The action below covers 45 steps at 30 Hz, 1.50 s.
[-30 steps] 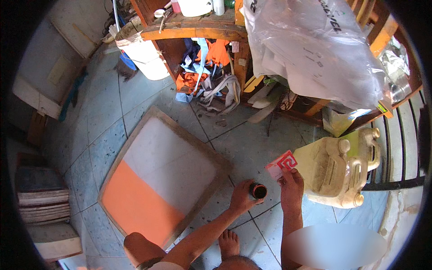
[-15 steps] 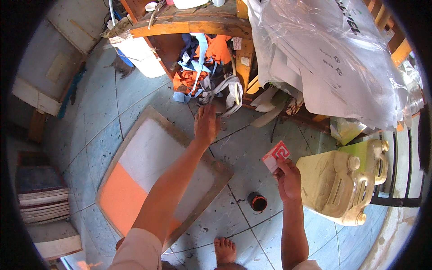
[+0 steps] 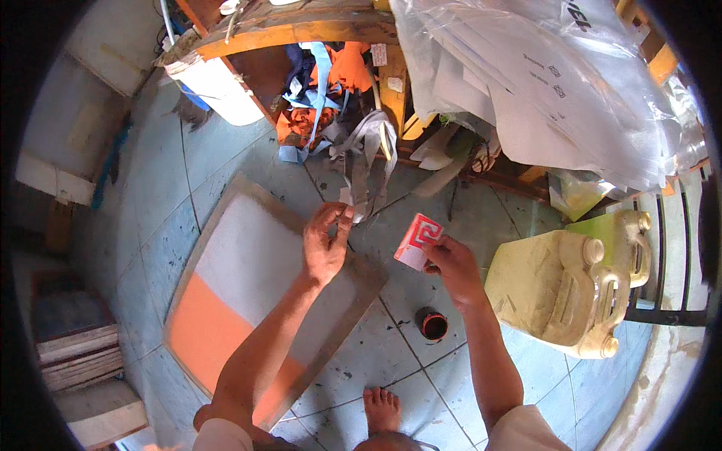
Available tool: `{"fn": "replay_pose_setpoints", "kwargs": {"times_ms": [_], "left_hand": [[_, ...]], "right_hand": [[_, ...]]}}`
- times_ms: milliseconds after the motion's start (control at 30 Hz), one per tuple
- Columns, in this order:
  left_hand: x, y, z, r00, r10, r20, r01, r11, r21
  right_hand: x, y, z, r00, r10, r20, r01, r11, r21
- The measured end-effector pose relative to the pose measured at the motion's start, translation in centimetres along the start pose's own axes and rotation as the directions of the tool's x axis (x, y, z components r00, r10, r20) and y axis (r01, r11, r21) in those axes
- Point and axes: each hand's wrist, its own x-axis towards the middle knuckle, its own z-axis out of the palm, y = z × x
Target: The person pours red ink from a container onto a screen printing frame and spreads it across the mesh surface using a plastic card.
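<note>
In my right hand [image 3: 455, 270] is a small red and white box [image 3: 419, 239], gripped between thumb and fingers above the floor. My left hand [image 3: 325, 244] has its thumb and fingers pinched on the end of a grey cloth strip [image 3: 359, 180], which trails back up to the rag heap; the fingers hide part of the grip. Under my left forearm lies a framed flat panel [image 3: 256, 244], pale grey with an orange section. A small dark, round container [image 3: 433, 325] with an orange-stained rim stands on the tiles below my right hand.
Orange and blue rags [image 3: 320, 113] spill from a wooden shelf [image 3: 301, 34] ahead. Plastic-wrapped sheets [image 3: 556, 98] overhang at the far right. Yellowish jerrycans [image 3: 538, 289] stand to the right, a white bucket [image 3: 226, 94] far left, stacked frames [image 3: 79, 346] at left. My bare foot [image 3: 382, 410] is below.
My left hand has drawn back from the rags toward me, pulling the grey cloth strip. My right hand has moved left and slightly up with the box, nearer my left hand.
</note>
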Motion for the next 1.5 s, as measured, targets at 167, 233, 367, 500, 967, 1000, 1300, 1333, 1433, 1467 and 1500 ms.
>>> {"fn": "replay_pose_setpoints", "kwargs": {"times_ms": [167,233,367,500,967,1000,1300,1333,1433,1467,1500], "left_hand": [[-0.6,5.5,0.6,0.946,-0.29,0.147,0.323,0.892,-0.317],[-0.5,6.4,0.7,0.957,-0.237,0.168,0.276,0.924,-0.264],[-1.0,7.7,0.5,0.94,-0.261,0.217,0.303,0.934,-0.188],[-2.0,6.8,0.6,0.964,-0.179,0.195,0.221,0.95,-0.219],[-1.5,8.0,-0.2,0.948,-0.166,0.273,0.21,0.967,-0.144],[-1.6,8.0,0.0,0.958,-0.157,0.239,0.184,0.978,-0.095],[-1.8,8.3,2.3,0.987,-0.158,-0.009,0.157,0.986,-0.048],[-2.1,8.4,2.5,0.978,-0.208,-0.028,0.206,0.977,-0.058],[-2.7,8.7,2.8,0.947,-0.312,-0.076,0.304,0.947,-0.102],[-2.7,8.7,2.9,0.944,-0.318,-0.086,0.306,0.944,-0.125],[-2.8,8.7,2.9,0.941,-0.324,-0.096,0.309,0.939,-0.148]], "right_hand": [[-0.5,-1.2,3.2,0.989,-0.143,0.046,0.149,0.971,-0.186],[-1.2,-1.5,4.0,0.978,-0.201,0.053,0.207,0.948,-0.241],[-2.2,-2.0,4.8,0.947,-0.319,0.042,0.312,0.882,-0.352],[-3.3,-2.5,5.9,0.936,-0.35,0.033,0.326,0.829,-0.454],[-3.5,-3.2,5.6,0.894,-0.438,0.094,0.43,0.779,-0.456],[-3.7,-3.5,5.9,0.888,-0.449,0.098,0.442,0.777,-0.448],[-3.8,-3.9,7.6,0.931,-0.36,-0.053,0.333,0.901,-0.277],[-3.8,-3.7,7.7,0.93,-0.365,-0.05,0.338,0.899,-0.279],[-4.1,-4.0,8.0,0.933,-0.358,-0.022,0.337,0.896,-0.288],[-4.1,-3.8,8.1,0.934,-0.357,-0.028,0.334,0.899,-0.284],[-4.0,-3.2,8.0,0.934,-0.355,-0.035,0.332,0.901,-0.28]]}}
